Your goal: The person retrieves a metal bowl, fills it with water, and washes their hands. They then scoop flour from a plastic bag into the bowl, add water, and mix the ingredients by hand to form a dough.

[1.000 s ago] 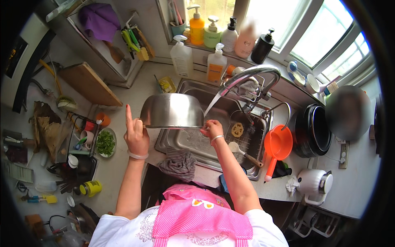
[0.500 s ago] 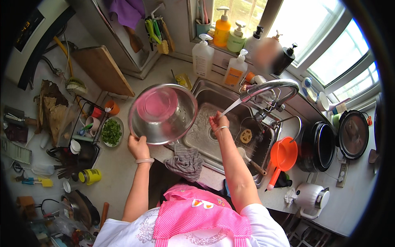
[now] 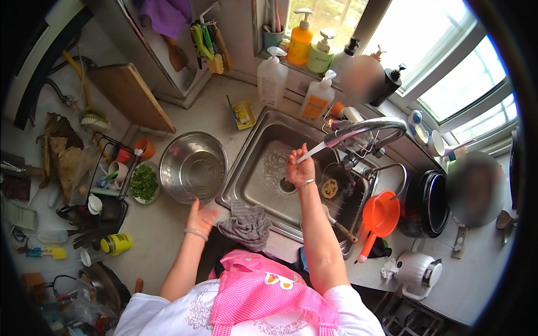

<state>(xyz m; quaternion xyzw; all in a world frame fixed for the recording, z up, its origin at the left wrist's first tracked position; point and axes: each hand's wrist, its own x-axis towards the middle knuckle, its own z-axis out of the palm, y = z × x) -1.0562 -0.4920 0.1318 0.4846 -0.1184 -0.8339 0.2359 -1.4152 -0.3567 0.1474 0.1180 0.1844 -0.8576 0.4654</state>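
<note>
A shiny metal bowl [image 3: 170,178] rests on the counter left of the sink. By its near rim is my left hand [image 3: 202,216], open, with its fingers apart and slightly blurred. Over the sink [image 3: 263,150], my right hand [image 3: 300,164] holds nothing; its fingers are loosely bent under the water stream [image 3: 311,152] from the curved tap [image 3: 364,126]. Water shows on the basin floor below it. A cut lotus root slice [image 3: 329,189] lies at the sink's right side, near the wire rack.
A grey cloth [image 3: 246,225] drapes over the sink's front edge. Left of the bowl sits a plate of chopped greens [image 3: 144,182]. An orange ladle-like scoop [image 3: 382,214] and black pot [image 3: 428,201] are on the right. Pump bottles [image 3: 273,78] line the back; a yellow box [image 3: 244,115] is nearby.
The metal bowl, tilted in my left hand before, now sits on the counter further left. My left hand has let go and opened. My right hand stays under the running water.
</note>
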